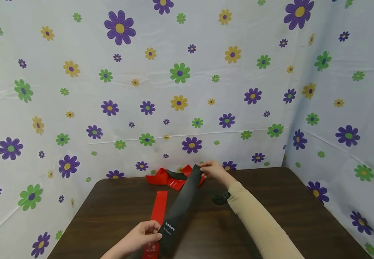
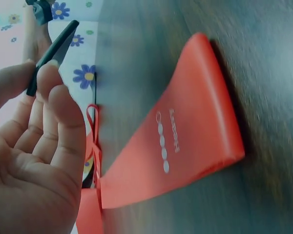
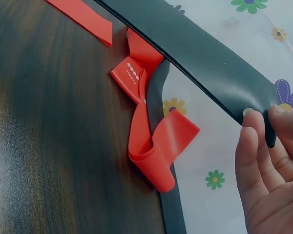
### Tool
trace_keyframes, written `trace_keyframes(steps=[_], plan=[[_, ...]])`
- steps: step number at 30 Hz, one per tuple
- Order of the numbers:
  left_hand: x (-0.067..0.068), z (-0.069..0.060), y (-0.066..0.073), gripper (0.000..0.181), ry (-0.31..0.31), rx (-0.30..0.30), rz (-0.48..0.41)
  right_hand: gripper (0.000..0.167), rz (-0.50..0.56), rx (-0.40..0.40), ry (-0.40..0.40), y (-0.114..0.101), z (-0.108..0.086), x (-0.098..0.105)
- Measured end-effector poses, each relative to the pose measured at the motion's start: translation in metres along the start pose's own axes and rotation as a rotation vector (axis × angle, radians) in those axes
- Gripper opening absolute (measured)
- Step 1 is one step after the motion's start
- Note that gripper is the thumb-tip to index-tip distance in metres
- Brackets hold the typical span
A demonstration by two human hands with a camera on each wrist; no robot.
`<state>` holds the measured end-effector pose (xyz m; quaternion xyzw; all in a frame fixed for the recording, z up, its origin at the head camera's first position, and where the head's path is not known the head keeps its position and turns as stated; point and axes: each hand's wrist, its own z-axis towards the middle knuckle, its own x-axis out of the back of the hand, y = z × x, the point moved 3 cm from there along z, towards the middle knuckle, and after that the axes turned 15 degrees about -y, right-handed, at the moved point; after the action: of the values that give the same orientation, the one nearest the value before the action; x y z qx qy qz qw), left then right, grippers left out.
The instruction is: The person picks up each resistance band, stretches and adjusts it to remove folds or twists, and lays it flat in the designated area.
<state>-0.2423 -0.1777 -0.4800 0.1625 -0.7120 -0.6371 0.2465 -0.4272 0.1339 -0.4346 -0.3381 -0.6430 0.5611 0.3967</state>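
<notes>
A dark grey-black resistance band (image 1: 183, 201), printed "X-Heavy" with white dots, is stretched out lengthwise above the table between both hands. My left hand (image 1: 138, 235) pinches its near end between thumb and fingers. At the far end, my right hand (image 3: 273, 180) pinches a corner the same way. Beneath the left hand lies a red resistance band (image 2: 161, 136) marked "Heavy", laid out flat with a folded end. Toward the back edge, another red band (image 3: 154, 163) is twisted in a loose loop, with a dark band (image 1: 176, 175) tangled with it.
The brown wooden table (image 1: 264, 208) has rounded back corners. Behind it and to the right hang white sheets (image 1: 161, 86) printed with purple, green and yellow flowers. A black strap with a device (image 1: 221, 198) sits at the right wrist, beside a beige sleeve (image 1: 258, 219).
</notes>
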Motion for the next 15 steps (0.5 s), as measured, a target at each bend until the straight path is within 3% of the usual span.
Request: trace_keyframes(steps=[3,10,15], plan=[[-0.001,0.0,0.003,0.021,0.027,0.002,-0.006,0.028,-0.026,0.007,0.027,-0.003,-0.001,0.002],[-0.003,-0.003,0.012,0.047,0.126,0.017,-0.011,0.023,-0.096,0.036,0.065,-0.007,-0.003,0.004],[-0.004,-0.002,0.016,0.049,0.144,0.02,-0.01,0.017,-0.111,0.079,0.105,-0.008,-0.003,0.005]])
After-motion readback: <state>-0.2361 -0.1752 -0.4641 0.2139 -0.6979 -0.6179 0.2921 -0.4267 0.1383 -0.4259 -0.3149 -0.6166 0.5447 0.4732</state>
